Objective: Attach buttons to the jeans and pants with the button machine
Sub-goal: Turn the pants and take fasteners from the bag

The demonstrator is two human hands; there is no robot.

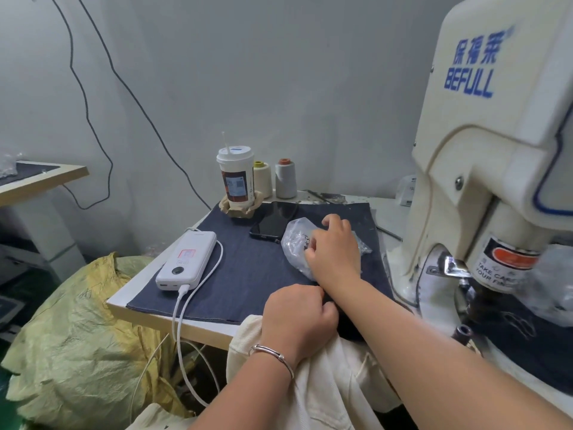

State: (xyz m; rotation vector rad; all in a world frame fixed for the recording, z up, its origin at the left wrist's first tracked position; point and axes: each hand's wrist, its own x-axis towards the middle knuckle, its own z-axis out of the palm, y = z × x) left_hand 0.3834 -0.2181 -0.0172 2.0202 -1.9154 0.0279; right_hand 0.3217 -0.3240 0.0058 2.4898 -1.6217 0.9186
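Observation:
My right hand (333, 248) reaches across to a clear plastic bag of metal buttons (294, 240) lying on the dark denim mat (248, 268); its fingers are curled into the bag's opening. My left hand (297, 318), with a silver bracelet at the wrist, grips the cream pants (325, 383) at the table's front edge. The cream BEFULL button machine (490, 150) stands to the right, its press head (496, 274) above a dark die (462, 332).
On the mat lie a white power bank (186, 262) with its cable, a black phone (273, 221) and a drink cup (237, 178). Two thread cones (285, 178) stand behind. A yellow-green sack (77, 336) sits left of the table.

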